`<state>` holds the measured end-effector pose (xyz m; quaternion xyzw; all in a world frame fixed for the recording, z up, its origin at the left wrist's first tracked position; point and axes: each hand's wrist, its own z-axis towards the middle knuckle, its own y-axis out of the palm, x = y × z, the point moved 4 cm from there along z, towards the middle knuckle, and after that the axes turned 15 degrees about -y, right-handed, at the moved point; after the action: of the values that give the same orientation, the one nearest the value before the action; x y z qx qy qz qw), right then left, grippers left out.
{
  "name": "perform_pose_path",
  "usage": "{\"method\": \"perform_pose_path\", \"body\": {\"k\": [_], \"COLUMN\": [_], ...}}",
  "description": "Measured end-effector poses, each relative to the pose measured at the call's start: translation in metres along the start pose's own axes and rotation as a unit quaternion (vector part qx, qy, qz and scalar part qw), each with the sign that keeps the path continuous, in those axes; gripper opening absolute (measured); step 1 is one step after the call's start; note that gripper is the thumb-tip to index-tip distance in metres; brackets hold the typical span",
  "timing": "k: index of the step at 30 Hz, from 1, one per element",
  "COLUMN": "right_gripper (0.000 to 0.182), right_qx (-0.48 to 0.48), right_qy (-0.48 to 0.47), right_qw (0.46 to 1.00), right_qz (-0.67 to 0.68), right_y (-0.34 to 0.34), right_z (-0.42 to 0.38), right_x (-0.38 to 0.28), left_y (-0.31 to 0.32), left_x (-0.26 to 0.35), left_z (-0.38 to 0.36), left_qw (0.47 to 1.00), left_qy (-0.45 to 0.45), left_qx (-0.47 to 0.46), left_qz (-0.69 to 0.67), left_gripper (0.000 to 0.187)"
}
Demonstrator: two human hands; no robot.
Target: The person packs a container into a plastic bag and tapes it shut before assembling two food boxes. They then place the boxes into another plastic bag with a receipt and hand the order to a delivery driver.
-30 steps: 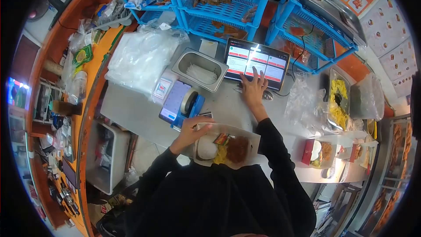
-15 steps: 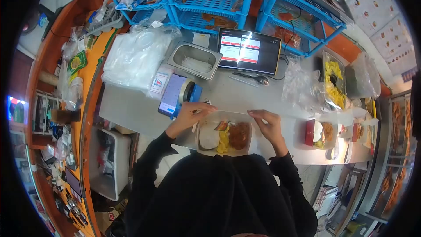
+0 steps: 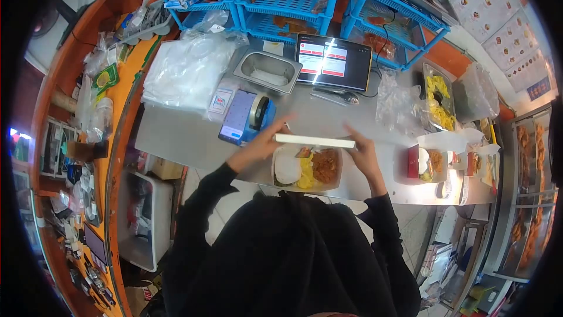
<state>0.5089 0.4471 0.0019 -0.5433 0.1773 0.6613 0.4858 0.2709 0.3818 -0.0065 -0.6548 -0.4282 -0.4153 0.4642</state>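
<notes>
A cardboard meal box (image 3: 337, 177) stands in front of me with its lid (image 3: 315, 140) half folded, edge-on above the food. Inside lie a round mound of white rice (image 3: 287, 168), shredded yellow food (image 3: 306, 171), a small dark packet (image 3: 304, 152) and a brown fried piece (image 3: 326, 167). My left hand (image 3: 261, 146) grips the lid's left end, its fingers partly blurred. At the lid's right end, my right hand (image 3: 364, 156) holds on with the thumb side, fingers pointing forward.
Left of the box are a phone (image 3: 239, 116), a blue tape dispenser (image 3: 261, 119) and plastic bags (image 3: 185, 75). A steel tray (image 3: 268, 71) and a tablet (image 3: 333, 62) stand behind. Open filled boxes (image 3: 417, 163) sit at right, near a tray of yellow food (image 3: 440, 103).
The lid has come forward over the food and now shows its edge. Both hands have moved from pinching its far edge to its two ends.
</notes>
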Motion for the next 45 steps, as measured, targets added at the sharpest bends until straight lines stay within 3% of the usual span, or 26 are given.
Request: {"method": "perform_pose_path", "body": {"k": [1, 2, 4, 5, 7, 9, 11, 14, 15, 16, 17, 19, 21, 24, 26, 30, 32, 33, 35, 36, 39, 40, 42, 43, 44, 45], "right_gripper": [0.044, 0.044, 0.042, 0.037, 0.037, 0.028, 0.028, 0.028, 0.030, 0.032, 0.035, 0.038, 0.042, 0.050, 0.053, 0.054, 0.055, 0.055, 0.053, 0.053, 0.042, 0.042, 0.038, 0.033, 0.029, 0.024], "right_qx": [-0.088, -0.087, -0.125, -0.069, -0.045, -0.018, 0.004, 0.047, 0.077, 0.107, 0.099, 0.100, 0.101, 0.029, -0.044, -0.078, -0.062, -0.062, -0.067, -0.070, -0.051, -0.055, 0.028, 0.026, 0.029, 0.054], "right_qy": [-0.077, -0.075, -0.021, -0.043, -0.005, 0.054, 0.053, 0.104, 0.062, 0.023, 0.084, 0.041, 0.002, 0.081, 0.081, 0.103, -0.009, -0.008, -0.127, -0.128, -0.088, -0.092, -0.098, -0.116, -0.086, -0.053], "right_qw": [0.978, 0.978, 0.944, 0.956, 0.972, 0.985, 0.983, 0.983, 0.973, 0.956, 0.965, 0.982, 0.992, 0.996, 0.986, 0.974, 0.972, 0.972, 0.903, 0.903, 0.808, 0.808, 0.852, 0.908, 0.964, 0.992], "right_qz": [-0.171, -0.172, -0.306, -0.282, -0.231, -0.164, -0.175, -0.144, -0.209, -0.272, -0.227, -0.154, -0.077, 0.027, -0.135, -0.184, -0.225, -0.226, -0.405, -0.405, -0.581, -0.580, -0.513, -0.403, -0.250, -0.105], "right_y": [0.003, 0.008, 0.021, 0.027, 0.030, 0.027, 0.031, 0.041, 0.045, 0.047, 0.048, 0.046, 0.044, 0.046, 0.046, 0.054, 0.057, 0.056, 0.054, 0.052, 0.050, 0.056, 0.071, 0.093, 0.119, 0.148], "right_z": [-0.008, -0.019, -0.045, -0.052, -0.049, -0.041, -0.043, -0.057, -0.060, -0.067, -0.075, -0.080, -0.090, -0.111, -0.114, -0.118, -0.111, -0.111, -0.113, -0.111, -0.093, -0.085, -0.065, -0.052, -0.044, -0.025], "right_x": [-0.004, -0.005, -0.005, -0.004, -0.006, -0.013, -0.014, 0.004, 0.005, 0.004, 0.010, -0.023, -0.034, -0.012, -0.001, 0.000, -0.020, -0.015, -0.009, -0.007, -0.008, -0.013, -0.027, -0.034, -0.031, -0.043], "left_y": [0.006, 0.018, 0.037, 0.041, 0.045, 0.031, 0.029, 0.035, 0.039, 0.043, 0.044, 0.040, 0.040, 0.045, 0.048, 0.051, 0.052, 0.052, 0.054, 0.057, 0.069, 0.071, 0.077, 0.077, 0.075, 0.082], "left_x": [-0.003, -0.011, -0.030, -0.030, -0.031, -0.024, -0.025, -0.034, -0.033, -0.039, -0.042, -0.034, -0.027, -0.034, -0.044, -0.052, -0.047, -0.043, -0.048, -0.049, -0.048, -0.050, -0.054, -0.054, -0.056, -0.061], "left_z": [-0.009, -0.026, -0.058, -0.058, -0.058, -0.044, -0.041, -0.040, -0.042, -0.048, -0.053, -0.063, -0.076, -0.075, -0.072, -0.072, -0.075, -0.076, -0.066, -0.061, -0.042, -0.035, -0.021, -0.017, -0.013, -0.006], "left_qw": [0.969, 0.970, 0.926, 0.927, 0.976, 0.982, 0.982, 0.979, 0.980, 0.980, 0.978, 0.975, 0.994, 0.997, 0.989, 0.952, 0.928, 0.899, 0.910, 0.916, 0.893, 0.893, 0.889, 0.884, 0.928, 0.923], "left_qy": [0.060, 0.060, -0.011, -0.011, -0.047, -0.103, -0.157, -0.096, -0.009, -0.010, 0.010, 0.031, 0.096, 0.032, 0.060, 0.112, 0.139, 0.165, 0.210, 0.256, 0.300, 0.308, 0.310, 0.316, 0.255, 0.260], "left_qx": [0.055, 0.052, 0.159, 0.158, 0.159, 0.115, 0.073, 0.123, 0.155, 0.153, 0.158, 0.165, 0.044, 0.022, 0.051, 0.119, 0.149, 0.180, 0.151, 0.125, 0.196, 0.223, 0.246, 0.262, 0.227, 0.234], "left_qz": [0.231, 0.231, 0.341, 0.340, 0.139, 0.106, 0.074, 0.129, 0.125, 0.124, 0.134, 0.142, 0.032, 0.060, 0.122, 0.258, 0.311, 0.365, 0.323, 0.282, 0.271, 0.242, 0.231, 0.222, 0.150, 0.158], "left_gripper": [0.060, 0.060, 0.054, 0.054, 0.048, 0.047, 0.045, 0.049, 0.053, 0.053, 0.056, 0.059, 0.058, 0.048, 0.043, 0.044, 0.043, 0.043, 0.041, 0.038, 0.031, 0.030, 0.029, 0.029, 0.028, 0.028]}}
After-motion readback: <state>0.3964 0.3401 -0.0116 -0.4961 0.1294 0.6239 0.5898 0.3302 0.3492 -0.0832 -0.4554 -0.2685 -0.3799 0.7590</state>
